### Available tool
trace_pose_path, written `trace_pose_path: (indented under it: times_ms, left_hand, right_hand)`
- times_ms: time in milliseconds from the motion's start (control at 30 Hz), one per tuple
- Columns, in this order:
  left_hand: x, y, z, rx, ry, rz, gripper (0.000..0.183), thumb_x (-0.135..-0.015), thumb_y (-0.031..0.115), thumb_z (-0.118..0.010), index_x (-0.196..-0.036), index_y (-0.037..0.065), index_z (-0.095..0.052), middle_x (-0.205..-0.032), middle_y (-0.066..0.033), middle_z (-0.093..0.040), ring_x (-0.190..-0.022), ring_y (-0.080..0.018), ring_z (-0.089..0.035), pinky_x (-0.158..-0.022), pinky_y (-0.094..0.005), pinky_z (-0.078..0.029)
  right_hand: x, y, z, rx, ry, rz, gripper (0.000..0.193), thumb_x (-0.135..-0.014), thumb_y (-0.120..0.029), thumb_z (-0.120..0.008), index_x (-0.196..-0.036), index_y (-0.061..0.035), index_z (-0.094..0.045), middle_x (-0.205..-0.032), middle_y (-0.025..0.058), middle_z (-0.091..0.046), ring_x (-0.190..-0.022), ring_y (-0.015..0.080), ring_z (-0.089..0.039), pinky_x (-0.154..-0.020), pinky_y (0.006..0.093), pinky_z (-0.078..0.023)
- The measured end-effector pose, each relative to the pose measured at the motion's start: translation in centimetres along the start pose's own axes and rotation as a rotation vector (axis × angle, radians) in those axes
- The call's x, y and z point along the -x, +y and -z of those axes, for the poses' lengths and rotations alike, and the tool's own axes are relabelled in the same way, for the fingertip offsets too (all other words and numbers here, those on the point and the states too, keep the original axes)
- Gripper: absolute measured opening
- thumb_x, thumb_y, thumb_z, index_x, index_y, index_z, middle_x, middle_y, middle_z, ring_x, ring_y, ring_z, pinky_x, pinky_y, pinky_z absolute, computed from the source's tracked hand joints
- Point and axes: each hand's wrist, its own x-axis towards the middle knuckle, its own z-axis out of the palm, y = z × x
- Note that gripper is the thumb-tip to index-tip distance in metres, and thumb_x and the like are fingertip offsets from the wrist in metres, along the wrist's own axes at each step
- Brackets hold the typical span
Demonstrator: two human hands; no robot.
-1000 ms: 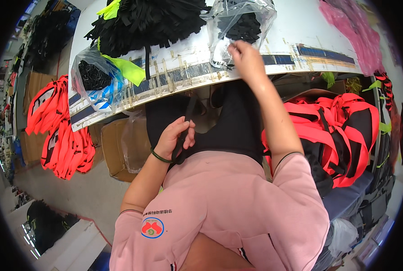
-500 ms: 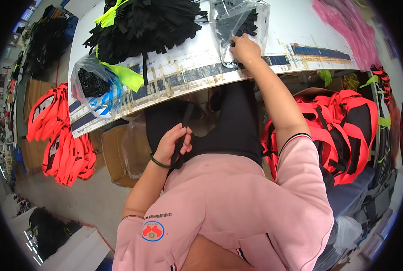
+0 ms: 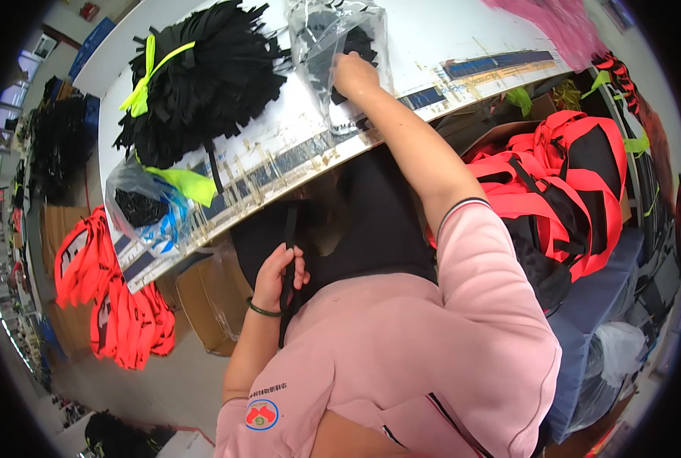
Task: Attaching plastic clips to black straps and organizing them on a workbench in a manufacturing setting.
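My left hand is closed around a narrow black webbing strap, held upright in front of my lap. One end rises above the fingers and the other hangs down past the wrist. Over the table, my right hand reaches into a clear plastic bag of small black pieces. Its fingers are bent in among the pieces, and the fingertips are hidden. To the left of the bag lies a big bundle of black strips, tied with a neon yellow band.
The white table has a worn, taped front edge. A second clear bag sits at its left corner. Red-and-black strapped goods are heaped at right, red bundles hang at left. A cardboard box stands below; pink plastic lies far right.
My view has turned, so the table appears tilted and shifted left. My right hand stays at the clear bag. My left hand still holds the strap, which now stands straighter.
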Motion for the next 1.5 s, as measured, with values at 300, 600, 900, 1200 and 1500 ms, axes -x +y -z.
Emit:
trace_pose_path:
  times_ms: [300,600,900,1200,1500]
  left_hand:
    - [0.0,0.0,-0.4,-0.016,0.017,0.037,0.015,-0.093,0.017,-0.044,-0.094,0.004,-0.051,-0.067,-0.007,-0.054,-0.045,-0.0148,-0.048,-0.057,-0.0306,-0.044]
    - [-0.5,0.1,-0.3,0.04,0.037,0.054,0.015,-0.093,0.017,-0.044,-0.094,0.004,-0.052,-0.067,-0.006,-0.055,-0.046,-0.0137,-0.048,-0.058,-0.029,-0.045]
    - [-1.1,-0.4,-0.5,0.033,-0.04,0.09,0.014,-0.093,0.017,-0.044,-0.091,0.006,-0.051,-0.067,-0.0052,-0.054,-0.048,-0.0129,-0.048,-0.058,-0.0274,-0.044]
    - [-0.8,-0.7,-1.2,0.023,-0.073,0.1,0.014,-0.094,0.017,-0.045,-0.092,0.005,-0.051,-0.067,-0.0048,-0.055,-0.048,-0.0125,-0.048,-0.059,-0.0272,-0.044]
    - [-0.5,-1.0,-1.4,0.032,-0.066,0.082,0.014,-0.094,0.017,-0.044,-0.094,0.004,-0.051,-0.069,-0.0056,-0.055,-0.05,-0.013,-0.049,-0.059,-0.0272,-0.045]
  right_hand:
    - [-7.1,-0.4,-1.1,0.067,-0.156,-0.157,0.025,-0.08,-0.011,-0.051,-0.098,-0.0084,-0.067,-0.102,0.016,-0.065,-0.094,0.0304,-0.063,-0.077,0.039,-0.052]
    - [-7.2,-0.3,-1.9,-0.072,-0.042,-0.178,0.035,-0.085,-0.028,-0.045,-0.097,-0.0016,-0.066,-0.102,0.0189,-0.063,-0.097,0.0318,-0.061,-0.082,0.0398,-0.048]
    - [-0.6,0.8,1.4,-0.544,0.071,-0.074,0.026,-0.073,-0.018,-0.07,-0.088,0.0006,-0.061,-0.081,0.0125,-0.066,-0.073,0.0234,-0.064,-0.065,0.0336,-0.049]
    - [6.0,1.3,2.2,-1.272,-0.105,-0.455,0.012,-0.087,-0.012,-0.057,-0.094,-0.0026,-0.057,-0.088,0.0123,-0.068,-0.042,0.0042,-0.037,-0.039,0.0199,-0.031]
    - [9.6,2.0,1.6,-1.387,-0.175,-0.444,0.017,-0.087,-0.008,-0.056,-0.101,0.0016,-0.053,-0.088,0.0144,-0.067,-0.041,0.004,-0.038,-0.036,0.0182,-0.031]
